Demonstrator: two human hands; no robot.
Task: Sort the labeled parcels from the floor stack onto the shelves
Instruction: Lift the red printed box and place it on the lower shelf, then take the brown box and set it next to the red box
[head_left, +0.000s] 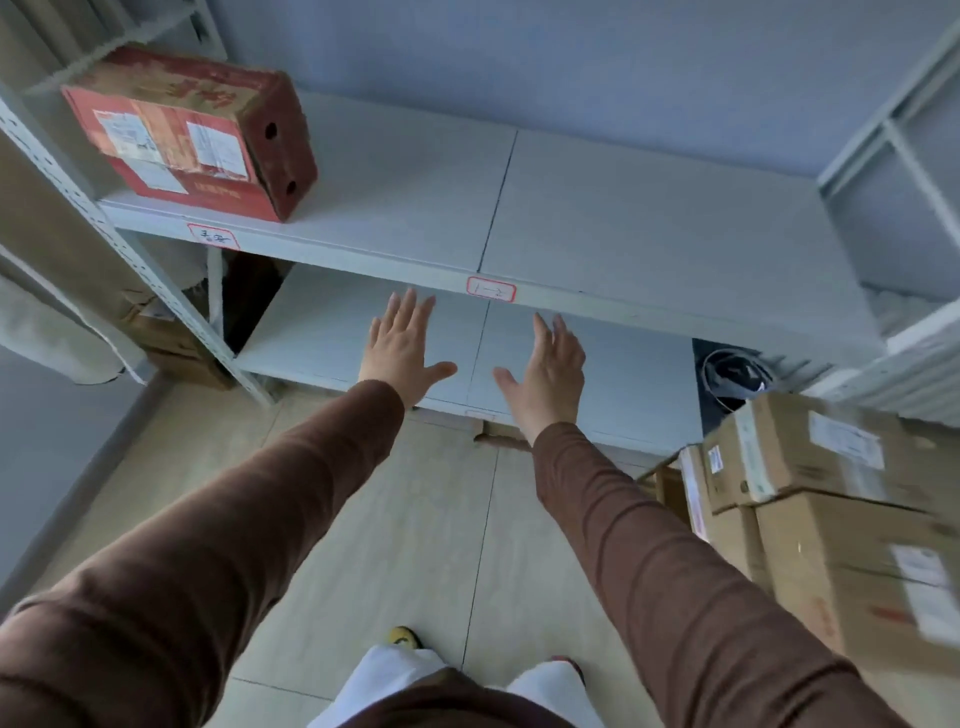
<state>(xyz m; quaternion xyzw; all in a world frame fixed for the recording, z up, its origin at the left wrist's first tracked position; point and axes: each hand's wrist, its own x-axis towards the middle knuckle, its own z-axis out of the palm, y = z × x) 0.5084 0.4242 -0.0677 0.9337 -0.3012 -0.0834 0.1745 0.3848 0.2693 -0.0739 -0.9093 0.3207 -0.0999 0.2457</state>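
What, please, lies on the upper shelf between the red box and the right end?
In the head view that stretch of the upper shelf is bare beyond the red box; only the boards' seam crosses it.

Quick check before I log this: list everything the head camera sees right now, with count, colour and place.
red carton: one, red with white labels, left end of the upper shelf.
shelf unit: one, pale grey metal, ahead; two boards visible.
shelf tags: two, white with red border, on the upper shelf's front edge.
brown parcels: a stack, count unclear, brown cardboard with white labels, on the floor at right.
cardboard box: one, brown, behind the left upright, partly hidden.
coiled cable: one, pale, dark gap right of the lower shelf.
left hand: open, empty, over the lower shelf.
right hand: open, empty, beside it.
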